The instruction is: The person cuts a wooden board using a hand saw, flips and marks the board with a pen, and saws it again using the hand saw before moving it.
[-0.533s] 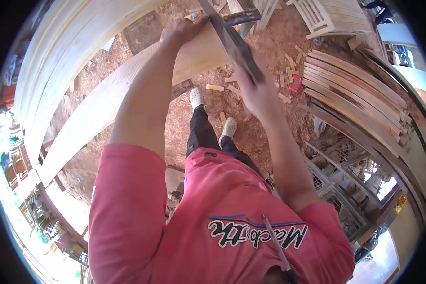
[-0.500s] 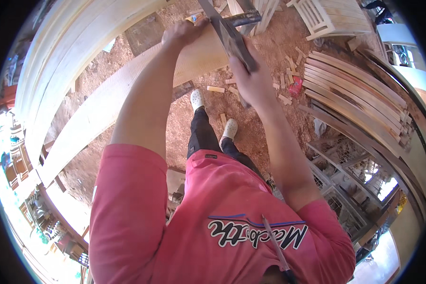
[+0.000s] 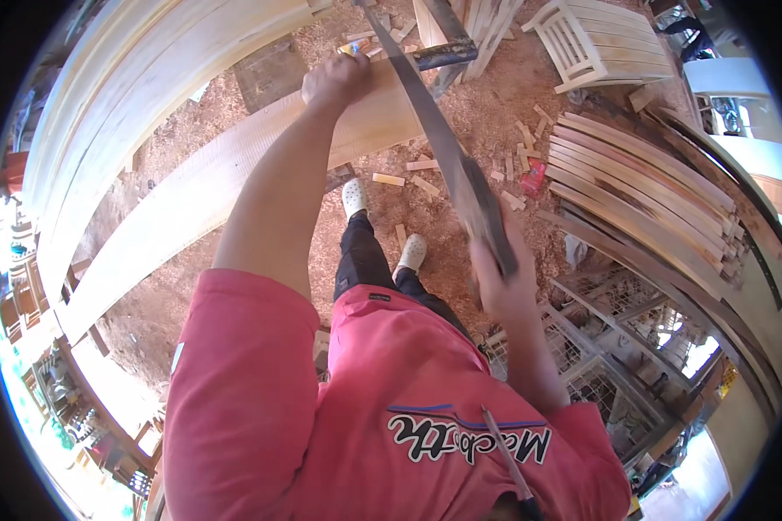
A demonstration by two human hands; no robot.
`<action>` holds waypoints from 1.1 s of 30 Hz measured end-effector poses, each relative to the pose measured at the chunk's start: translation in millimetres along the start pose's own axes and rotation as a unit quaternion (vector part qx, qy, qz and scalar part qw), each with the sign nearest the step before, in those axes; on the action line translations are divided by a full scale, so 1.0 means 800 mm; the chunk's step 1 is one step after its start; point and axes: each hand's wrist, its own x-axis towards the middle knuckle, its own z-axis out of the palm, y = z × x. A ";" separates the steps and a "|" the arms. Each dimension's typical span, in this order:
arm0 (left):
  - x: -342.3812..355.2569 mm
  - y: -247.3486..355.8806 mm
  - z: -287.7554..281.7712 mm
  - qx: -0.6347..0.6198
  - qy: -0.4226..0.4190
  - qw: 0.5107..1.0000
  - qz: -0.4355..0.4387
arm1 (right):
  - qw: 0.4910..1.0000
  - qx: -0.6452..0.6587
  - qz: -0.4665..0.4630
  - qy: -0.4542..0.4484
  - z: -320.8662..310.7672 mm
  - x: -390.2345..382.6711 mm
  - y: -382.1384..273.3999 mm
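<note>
My right hand (image 3: 506, 276) is wrapped round the handle of a handsaw (image 3: 439, 130), at the right of the legs. Its long dark blade slants up and leftward across the right end of a long pale wooden board (image 3: 226, 169). On that board, left of the blade, my left hand (image 3: 337, 82) is closed over the far edge; some of its fingers are hidden. Just beyond the left hand shows a small yellow and blue object (image 3: 349, 49), too small to name. A dark bar (image 3: 446, 56) juts out beyond the blade.
Wide pale planks (image 3: 139, 78) curve along the left. Stacked wooden strips (image 3: 639, 187) lie at the right, above metal mesh racks (image 3: 617, 347). A slatted wooden chair (image 3: 599, 43) stands far right. Offcuts and a red packet (image 3: 533, 177) litter the shaving-covered floor (image 3: 382, 234).
My right hand has drawn the saw back, down and to the right, so more blade shows. The left hand stays on the board, shifting only slightly in view.
</note>
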 end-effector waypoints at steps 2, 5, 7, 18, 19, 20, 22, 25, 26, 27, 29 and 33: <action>0.001 0.003 -0.002 0.003 -0.008 1.000 -0.006 | 0.999 -0.021 0.041 -0.007 -0.026 -0.073 0.007; 0.001 0.005 -0.003 0.003 -0.020 1.000 -0.011 | 0.995 -0.101 0.012 0.012 -0.037 -0.099 -0.005; 0.001 0.003 -0.003 -0.005 -0.021 1.000 -0.005 | 0.993 -0.059 -0.102 0.006 -0.010 -0.020 -0.006; -0.004 0.002 -0.004 -0.001 -0.008 1.000 0.011 | 0.997 -0.034 -0.058 0.030 0.011 -0.002 0.036; -0.003 0.001 -0.003 0.000 -0.010 1.000 0.010 | 0.997 -0.071 0.017 0.014 -0.011 -0.059 0.027; -0.001 0.000 -0.001 -0.003 -0.011 1.000 0.005 | 0.999 -0.035 0.019 0.010 -0.023 -0.097 0.019; 0.003 -0.002 0.002 -0.010 -0.011 1.000 0.019 | 1.000 -0.006 0.007 0.003 -0.037 -0.118 0.001; 0.008 -0.003 0.004 -0.013 -0.016 0.999 0.029 | 0.998 -0.061 0.034 0.002 -0.013 -0.035 -0.017; 0.007 -0.004 0.004 -0.014 -0.014 0.999 0.027 | 0.994 -0.068 0.082 0.011 0.007 0.019 -0.010; 0.006 -0.004 0.003 -0.013 -0.013 0.999 0.035 | 0.996 -0.050 0.077 0.003 0.028 0.073 -0.005; -0.002 -0.006 0.001 -0.014 -0.007 0.999 0.038 | 0.996 0.083 -0.020 -0.002 0.064 0.155 0.010; -0.016 -0.013 -0.004 -0.030 0.024 0.998 0.056 | 0.995 0.053 -0.078 0.025 0.086 0.217 0.017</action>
